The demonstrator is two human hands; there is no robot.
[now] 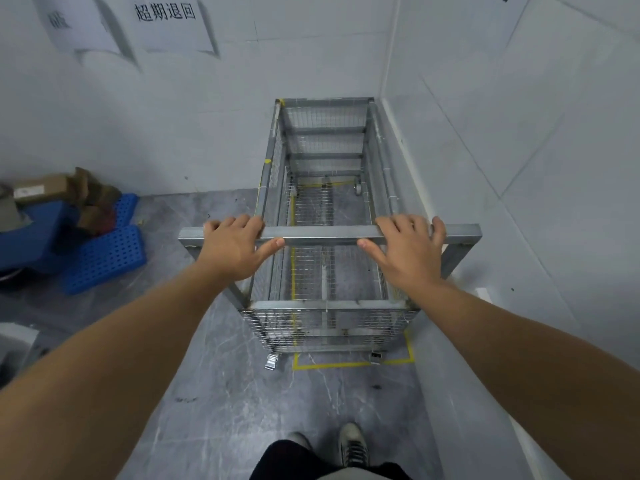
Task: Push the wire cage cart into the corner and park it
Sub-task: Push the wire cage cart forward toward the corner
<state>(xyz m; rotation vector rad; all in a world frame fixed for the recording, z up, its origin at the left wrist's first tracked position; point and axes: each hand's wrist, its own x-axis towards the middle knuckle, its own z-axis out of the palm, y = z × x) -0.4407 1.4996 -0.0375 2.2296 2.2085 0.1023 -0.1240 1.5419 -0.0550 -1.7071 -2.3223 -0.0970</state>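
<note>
A tall grey wire cage cart [325, 161] stands in the corner where two white walls meet. Its far end is against the back wall and its right side runs along the right wall. The cage is empty, so the floor shows through the mesh. A metal handle bar [322, 234] crosses its near end. My left hand [235, 249] grips the bar left of centre, fingers over the top and thumb underneath. Right of centre my right hand [408, 252] holds the bar the same way.
Yellow floor tape [349, 364] outlines a bay beneath the cart, whose front casters [272, 361] sit at the line. Blue perforated plastic pallets [104, 252] with cardboard boxes [45, 189] lie left. Paper signs [166, 22] hang on the back wall. My shoes [351, 445] are below.
</note>
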